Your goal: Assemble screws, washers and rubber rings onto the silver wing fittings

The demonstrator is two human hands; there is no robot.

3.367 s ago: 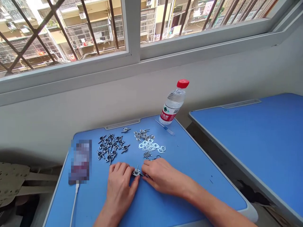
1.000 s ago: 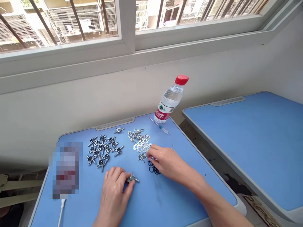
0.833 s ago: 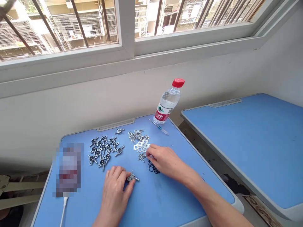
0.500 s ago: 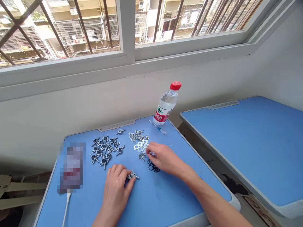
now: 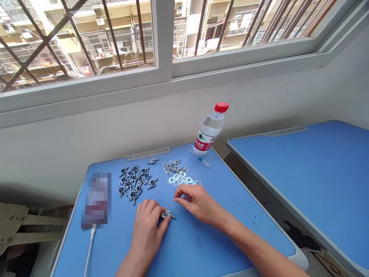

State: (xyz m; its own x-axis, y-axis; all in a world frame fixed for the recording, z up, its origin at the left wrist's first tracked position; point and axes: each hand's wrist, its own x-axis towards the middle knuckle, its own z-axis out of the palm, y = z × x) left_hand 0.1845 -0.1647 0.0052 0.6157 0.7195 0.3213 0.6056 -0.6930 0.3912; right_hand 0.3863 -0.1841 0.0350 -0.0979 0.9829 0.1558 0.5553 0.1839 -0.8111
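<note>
My left hand [image 5: 148,227] rests on the blue desk [image 5: 201,250] and pins a small silver fitting [image 5: 166,213] with its fingertips. My right hand [image 5: 197,202] hovers just right of it, thumb and forefinger pinched on a small silvery piece that I can barely make out. Behind the hands lie a cluster of dark-centred metal fittings [image 5: 134,182], a heap of thin metal pins [image 5: 174,166] and several flat silver plates [image 5: 184,179]. My right hand hides whatever lies under it.
A water bottle with a red cap [image 5: 210,130] stands at the desk's far right corner, a thin screwdriver [image 5: 200,157] beside it. A blurred phone [image 5: 96,200] with a white cable [image 5: 89,250] lies at the left. A second blue desk [image 5: 311,181] stands right, across a gap.
My right hand has drawn back from the plates and rings toward the fitting under my left hand, fingers pinched. My left hand has stayed on the fitting. The camera tilted slightly.
</note>
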